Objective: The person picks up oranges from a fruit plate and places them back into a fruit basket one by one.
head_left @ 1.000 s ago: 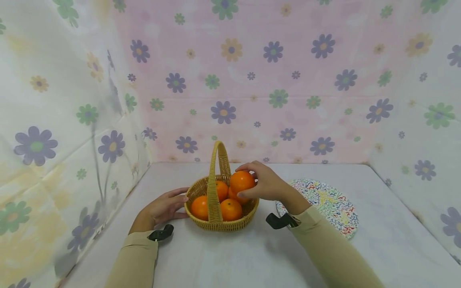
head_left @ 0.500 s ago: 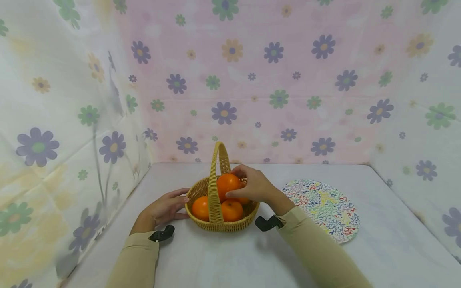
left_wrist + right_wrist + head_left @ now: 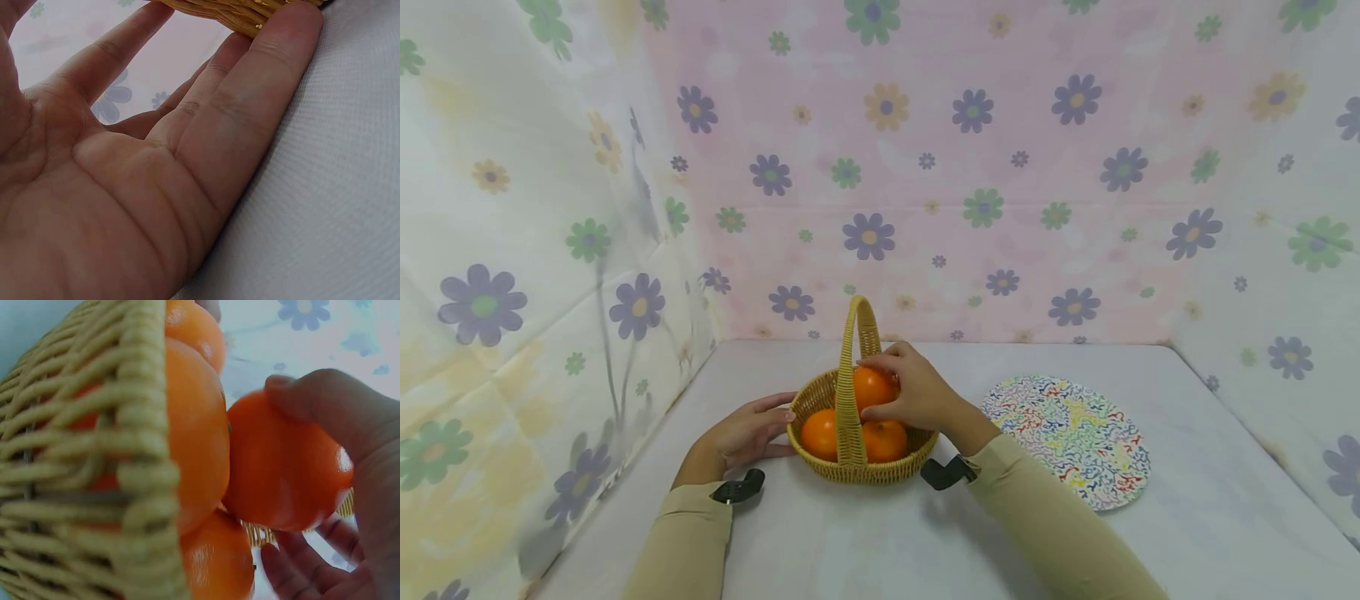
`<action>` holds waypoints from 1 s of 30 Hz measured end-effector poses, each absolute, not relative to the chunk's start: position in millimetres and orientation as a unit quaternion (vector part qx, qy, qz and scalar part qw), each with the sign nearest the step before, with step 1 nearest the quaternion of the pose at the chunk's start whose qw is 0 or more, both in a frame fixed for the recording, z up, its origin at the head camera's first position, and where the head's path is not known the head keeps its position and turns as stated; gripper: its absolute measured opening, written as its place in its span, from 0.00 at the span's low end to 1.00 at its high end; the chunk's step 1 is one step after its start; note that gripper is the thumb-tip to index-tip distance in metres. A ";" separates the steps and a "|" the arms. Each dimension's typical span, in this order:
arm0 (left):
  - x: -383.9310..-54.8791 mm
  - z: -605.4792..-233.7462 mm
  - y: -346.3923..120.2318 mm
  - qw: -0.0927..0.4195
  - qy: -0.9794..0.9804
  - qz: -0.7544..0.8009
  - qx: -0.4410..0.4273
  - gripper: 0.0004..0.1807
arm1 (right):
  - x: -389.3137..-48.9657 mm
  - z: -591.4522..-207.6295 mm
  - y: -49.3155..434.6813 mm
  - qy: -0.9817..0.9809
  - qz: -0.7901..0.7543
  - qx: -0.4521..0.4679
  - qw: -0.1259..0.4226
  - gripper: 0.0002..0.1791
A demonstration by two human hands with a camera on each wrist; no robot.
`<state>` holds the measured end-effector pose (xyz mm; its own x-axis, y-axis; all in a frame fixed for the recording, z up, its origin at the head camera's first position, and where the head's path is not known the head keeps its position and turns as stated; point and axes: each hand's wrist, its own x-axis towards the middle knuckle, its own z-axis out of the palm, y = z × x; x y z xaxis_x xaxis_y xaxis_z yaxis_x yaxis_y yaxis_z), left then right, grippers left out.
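Note:
A yellow wicker basket (image 3: 868,472) with a tall handle stands on the table, several oranges inside. My right hand (image 3: 921,398) reaches in from the right and holds the uppermost orange (image 3: 875,387), thumb on its near side. In the right wrist view this orange (image 3: 287,465) rests against the other oranges (image 3: 197,425), with my thumb on it and the fingers round its far side. My left hand (image 3: 748,433) touches the basket's left side with fairly straight fingers. The left wrist view shows those fingers (image 3: 237,112) reaching the wicker wall (image 3: 231,12), low over the tabletop.
A round mat (image 3: 1075,437) with a multicoloured squiggle pattern lies on the table to the right of the basket. Flower-printed cloth (image 3: 925,208) hangs behind the pale tabletop (image 3: 850,542) and along both sides.
My right hand has moved left with the orange, from the basket's right side towards the handle, and slightly lower. The left hand stays at the basket's left side.

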<state>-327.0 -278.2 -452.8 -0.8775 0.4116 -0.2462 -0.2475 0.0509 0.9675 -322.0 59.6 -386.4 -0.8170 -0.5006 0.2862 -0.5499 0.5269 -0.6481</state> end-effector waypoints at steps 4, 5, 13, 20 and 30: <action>-328.0 -454.4 -278.5 0.240 0.684 0.686 0.062 0.34 | -319.6 -382.4 53.4 -0.880 0.350 0.316 0.050 0.40; -328.2 -454.9 -278.5 0.240 0.684 0.686 0.063 0.34 | -318.9 -381.5 52.4 -0.882 0.344 0.318 0.055 0.40; -329.1 -455.2 -278.8 0.239 0.688 0.683 0.060 0.35 | -316.6 -377.4 50.9 -0.899 0.256 0.339 0.107 0.36; -329.9 -454.7 -278.5 0.241 0.686 0.684 0.060 0.34 | -317.0 -378.4 52.7 -0.904 0.269 0.322 0.080 0.52; -329.1 -454.4 -280.3 0.240 0.694 0.676 0.069 0.35 | -318.9 -383.9 70.2 -0.894 0.325 0.303 0.054 0.59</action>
